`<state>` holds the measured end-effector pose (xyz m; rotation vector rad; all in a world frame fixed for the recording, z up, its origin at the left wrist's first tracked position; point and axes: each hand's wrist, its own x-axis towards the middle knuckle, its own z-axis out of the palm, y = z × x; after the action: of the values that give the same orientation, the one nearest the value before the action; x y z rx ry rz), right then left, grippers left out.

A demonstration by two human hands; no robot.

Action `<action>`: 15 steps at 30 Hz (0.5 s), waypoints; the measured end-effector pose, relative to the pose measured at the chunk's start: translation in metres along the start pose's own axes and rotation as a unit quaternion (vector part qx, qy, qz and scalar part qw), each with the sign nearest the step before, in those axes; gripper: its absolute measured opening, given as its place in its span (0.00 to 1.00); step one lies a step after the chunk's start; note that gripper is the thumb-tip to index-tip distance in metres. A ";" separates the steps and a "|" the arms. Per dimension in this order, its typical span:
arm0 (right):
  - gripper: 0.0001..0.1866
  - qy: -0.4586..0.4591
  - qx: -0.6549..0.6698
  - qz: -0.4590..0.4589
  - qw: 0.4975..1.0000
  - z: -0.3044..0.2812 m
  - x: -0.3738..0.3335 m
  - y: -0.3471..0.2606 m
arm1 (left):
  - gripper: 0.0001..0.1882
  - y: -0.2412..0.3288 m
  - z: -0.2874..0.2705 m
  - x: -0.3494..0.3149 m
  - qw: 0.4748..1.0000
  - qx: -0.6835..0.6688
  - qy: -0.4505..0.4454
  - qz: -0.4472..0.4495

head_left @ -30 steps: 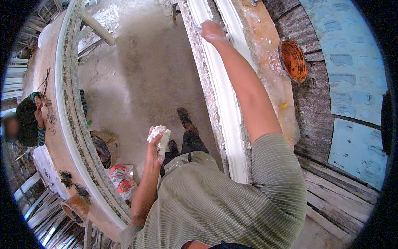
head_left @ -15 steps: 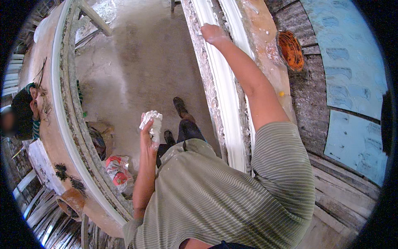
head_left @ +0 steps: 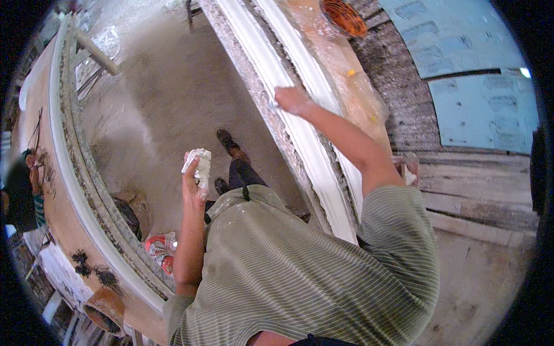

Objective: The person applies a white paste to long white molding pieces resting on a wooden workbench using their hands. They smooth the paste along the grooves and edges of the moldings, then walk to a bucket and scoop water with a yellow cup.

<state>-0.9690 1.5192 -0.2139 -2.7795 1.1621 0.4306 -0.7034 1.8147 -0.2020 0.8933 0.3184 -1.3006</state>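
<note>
My left hand (head_left: 193, 189) is raised to the left of my body, its fingers closed around a lump of wet white plaster (head_left: 200, 164). Out in front, at the right, my right hand (head_left: 292, 101) is closed and rests at a long white plaster strip (head_left: 307, 150) along the bench. Whatever sits in its fingers is hidden beneath the hand. A second white strip (head_left: 306, 57) runs parallel, with a rough dark groove between the two.
An orange basket (head_left: 344, 17) lies beyond the tan bench (head_left: 363, 104), near blue panels (head_left: 461, 40). Another long bench (head_left: 57, 190) curves along the left, carrying dark fibre clumps (head_left: 107, 275) and a clay-coloured pot (head_left: 105, 308). Another person (head_left: 23, 190) is behind it. A red-and-white bag (head_left: 158, 245) lies below.
My right hand has moved back toward me along the plaster strip. The view has shifted and turned. My left hand still holds the plaster lump.
</note>
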 end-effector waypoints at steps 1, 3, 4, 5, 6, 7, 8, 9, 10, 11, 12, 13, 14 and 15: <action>0.10 0.007 0.013 -0.006 1.000 0.007 -0.027 -0.005 | 0.32 -0.002 0.000 -0.004 1.000 0.010 0.006 -0.005; 0.09 -0.004 0.028 -0.005 1.000 0.020 -0.086 -0.016 | 0.32 -0.011 -0.007 -0.002 0.999 -0.007 -0.023 -0.034; 0.09 -0.019 0.029 0.000 0.999 0.025 -0.115 -0.022 | 0.32 -0.015 -0.009 0.001 0.998 -0.016 -0.038 -0.048; 0.09 -0.038 0.030 -0.003 0.999 0.032 -0.145 -0.026 | 0.32 -0.022 -0.009 0.002 0.997 -0.007 -0.045 -0.061; 0.09 -0.054 0.028 -0.017 0.998 0.039 -0.166 -0.029 | 0.32 -0.025 -0.009 0.002 0.997 -0.005 -0.051 -0.062; 0.10 -0.067 0.029 -0.005 0.997 0.056 -0.195 -0.030 | 0.32 -0.031 -0.004 0.004 0.995 0.000 -0.059 -0.074; 0.10 -0.083 0.031 0.005 0.996 0.069 -0.223 -0.030 | 0.28 -0.038 0.001 0.003 0.995 0.019 -0.064 -0.077; 0.10 -0.139 0.023 -0.002 0.990 0.070 -0.247 -0.032 | 0.24 -0.045 0.007 0.002 0.994 0.038 -0.067 -0.078; 0.10 -0.194 0.015 -0.011 0.981 0.068 -0.264 -0.033 | 0.20 -0.051 0.012 0.002 0.993 0.056 -0.069 -0.076; 0.11 -0.195 0.024 -0.004 0.980 0.066 -0.277 -0.032 | 0.19 -0.056 0.015 0.003 0.992 0.055 -0.079 -0.087; 0.12 -0.197 0.033 0.002 0.980 0.063 -0.286 -0.030 | 0.18 -0.063 0.017 0.006 0.990 0.053 -0.089 -0.097; 0.12 -0.197 0.041 0.007 0.979 0.055 -0.289 -0.026 | 0.17 -0.070 0.020 0.011 0.988 0.050 -0.100 -0.106; 0.12 -0.158 0.059 0.046 0.985 0.034 -0.282 -0.033 | 0.16 -0.076 0.022 0.017 0.985 0.067 -0.108 -0.119; 0.13 -0.119 0.076 0.084 0.986 0.013 -0.270 -0.041 | 0.16 -0.081 0.024 0.024 0.981 0.083 -0.116 -0.132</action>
<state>-1.1229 1.7347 -0.1477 -2.4327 1.3145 0.6415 -0.7779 1.7804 -0.2345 0.8478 0.1498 -1.6800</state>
